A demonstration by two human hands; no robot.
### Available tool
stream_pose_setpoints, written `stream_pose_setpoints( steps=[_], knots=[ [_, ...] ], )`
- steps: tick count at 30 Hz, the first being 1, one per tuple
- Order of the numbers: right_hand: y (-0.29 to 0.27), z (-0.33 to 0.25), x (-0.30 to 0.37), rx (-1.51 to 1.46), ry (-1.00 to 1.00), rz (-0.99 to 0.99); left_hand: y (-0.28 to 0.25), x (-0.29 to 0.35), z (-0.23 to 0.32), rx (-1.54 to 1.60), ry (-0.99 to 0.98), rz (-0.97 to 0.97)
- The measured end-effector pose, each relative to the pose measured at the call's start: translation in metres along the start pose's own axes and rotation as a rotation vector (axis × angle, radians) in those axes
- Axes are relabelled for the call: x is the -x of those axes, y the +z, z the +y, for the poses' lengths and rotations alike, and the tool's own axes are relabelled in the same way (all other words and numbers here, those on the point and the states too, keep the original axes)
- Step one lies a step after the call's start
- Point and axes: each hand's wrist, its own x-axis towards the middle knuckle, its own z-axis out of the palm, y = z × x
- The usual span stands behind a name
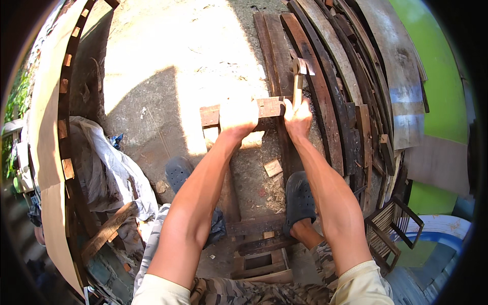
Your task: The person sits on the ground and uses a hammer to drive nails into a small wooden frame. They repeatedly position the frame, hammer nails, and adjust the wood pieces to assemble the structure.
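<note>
Over concrete (145,109), the left fingers (243,111) grip one board (209,116), the right fingers (301,113) apparently one hatchet-like tool (298,85).

One wide fisheye view, the left of a side-by-side pair on the person's head, looks steeply down and a little ahead. The forearms (211,175) enter near the lens at the lower edge and reach toward mid-frame. The floor (142,104) runs away into the upper middle; long boards (317,91) bow along the right, and black rounds off the corners.
</note>
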Motion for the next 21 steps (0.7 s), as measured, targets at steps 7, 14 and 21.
stream_pose_setpoints(
  steps=[7, 14, 21],
  knots=[
    [-0.008, 0.008, -0.014, -0.03, 0.364, -0.079, 0.04, -0.006, -0.035, -0.147, -0.088, 0.112],
    [-0.006, 0.021, -0.024, -0.046, 0.485, -0.104, 0.045, -0.009, -0.028, 0.05, -0.417, 0.01],
    [0.008, 0.0, -0.025, -0.074, 0.734, -0.02, 0.048, -0.006, -0.033, -0.06, -0.349, 0.037]
  ],
)
